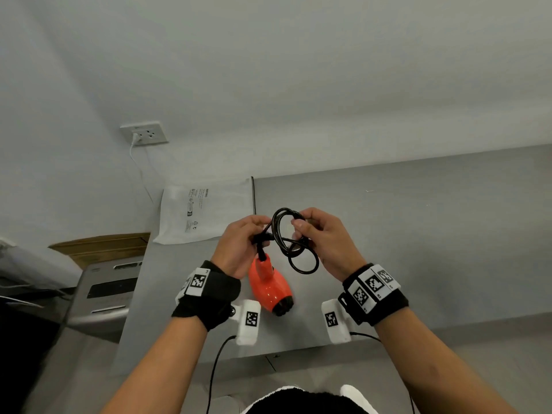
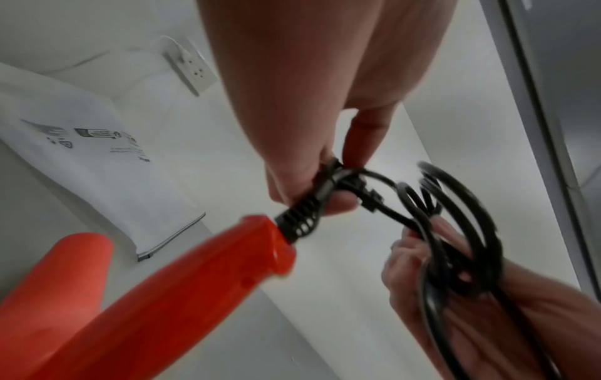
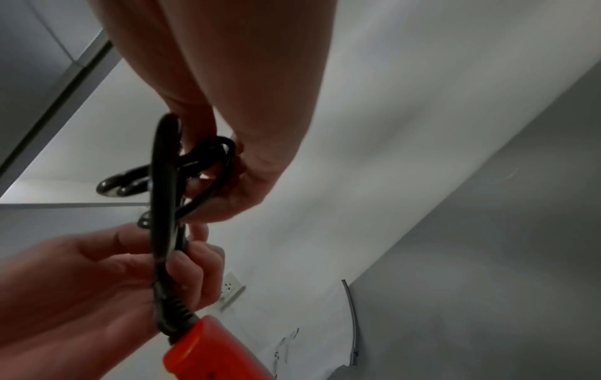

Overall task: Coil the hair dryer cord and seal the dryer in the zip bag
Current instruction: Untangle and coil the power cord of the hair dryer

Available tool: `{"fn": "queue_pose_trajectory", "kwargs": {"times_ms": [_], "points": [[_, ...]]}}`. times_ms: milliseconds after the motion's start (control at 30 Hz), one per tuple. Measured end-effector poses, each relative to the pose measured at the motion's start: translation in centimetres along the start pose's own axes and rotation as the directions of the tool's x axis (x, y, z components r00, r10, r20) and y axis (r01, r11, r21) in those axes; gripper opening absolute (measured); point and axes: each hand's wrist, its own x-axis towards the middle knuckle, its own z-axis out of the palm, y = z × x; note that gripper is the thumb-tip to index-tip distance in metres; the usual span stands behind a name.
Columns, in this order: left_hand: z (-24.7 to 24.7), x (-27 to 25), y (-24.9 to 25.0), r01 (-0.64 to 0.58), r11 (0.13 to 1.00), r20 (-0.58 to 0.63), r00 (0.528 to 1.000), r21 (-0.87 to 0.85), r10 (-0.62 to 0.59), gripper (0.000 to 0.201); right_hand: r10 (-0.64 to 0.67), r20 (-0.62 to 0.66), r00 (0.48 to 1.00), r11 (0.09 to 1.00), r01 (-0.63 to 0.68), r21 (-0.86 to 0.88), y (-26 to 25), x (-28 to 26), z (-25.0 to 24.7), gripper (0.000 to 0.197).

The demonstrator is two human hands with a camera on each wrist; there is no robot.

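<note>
— While the cord sits in several loops between both sets of fingers, how much would you call done?

— Coiling is well on, I'd judge, not finished. The left hand has its fingers pinched on the cord right where the ribbed strain relief leaves the handle, with another strand gathered into that same pinch. The right hand has fingers curled round the bundle of loops, just across from the left.

— And the dryer itself?

— The orange hair dryer hangs below the left fingers, handle up, nozzle down toward the desk. Whether it touches the desk I cannot tell.

— What's left?

— Tidying the loops so they hold, then bagging and sealing. The white zip bag lies flat beyond the left fingers, overhanging the desk's far left corner, its zip strip along the edge nearest the hands. Whether it is open I cannot tell.

— Anything in the way?

— Nothing lies between fingers and bag. Both hands are occupied, though, so I expect one must free up to open it, and the springy loops could spread. Further out: a wall socket with a white plug, a cardboard box, a grey machine.
</note>
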Motion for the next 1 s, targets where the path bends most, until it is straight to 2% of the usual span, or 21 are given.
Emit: {"fn": "queue_pose_trajectory", "kwargs": {"times_ms": [100, 200, 333, 433, 567, 667, 767, 867, 1000], "points": [[-1.4, -0.1, 0.2, 0.006, 1.0, 0.08, 0.997, 0.009, -0.007, 0.028, -0.022, -0.007, 1.0, 0.995, 0.023, 0.095, -0.2, 0.1, 0.2, 0.008], [-2.3, -0.3, 0.0, -0.011, 1.0, 0.087, 0.996, 0.008, 0.011, 0.029, -0.037, -0.01, 0.999, 0.973, 0.038, 0.228, -0.7, 0.1, 0.3, 0.007], [-3.5, -0.5, -0.2, -0.005, 1.0, -0.05, 0.999, -0.03, 0.003, 0.023, -0.026, -0.038, 0.999, 0.931, 0.038, 0.362, -1.1, 0.2, -0.1, 0.008], [-5.0, -0.5, -0.2, 0.0, 0.978, -0.197, 0.979, -0.208, -0.042, 0.02, 0.002, -0.077, 0.997, 0.906, 0.031, 0.422, -0.8, 0.1, -0.7, 0.005], [-6.1, -0.6, 0.5, -0.043, 0.924, -0.296, 0.952, -0.381, -0.078, 0.028, 0.056, -0.058, 0.997, 0.885, -0.023, 0.465, -0.1, -0.4, -0.3, 0.015], [-5.7, -0.7, 1.6, -0.134, 0.898, -0.354, 0.935, -0.42, -0.026, 0.03, 0.08, 0.0, 0.997, 0.921, -0.074, 0.381, -0.1, -0.7, 0.2, 0.015], [-5.0, -0.7, 3.0, -0.214, 0.908, -0.384, 0.921, -0.359, 0.065, 0.032, 0.106, 0.043, 0.993, 0.963, -0.113, 0.243, -0.4, -0.5, 0.1, 0.014], [-4.0, -0.8, 4.3, -0.249, 0.927, -0.351, 0.926, -0.28, 0.143, 0.026, 0.097, 0.089, 0.991, 0.994, -0.102, 0.046, -1.2, -0.3, 0.2, 0.012], [-2.4, -1.3, 5.1, -0.226, 0.955, -0.246, 0.953, -0.192, 0.176, 0.017, 0.006, 0.03, 1.0, 0.994, -0.002, -0.108, -1.8, 0.3, 0.6, 0.022]]}}
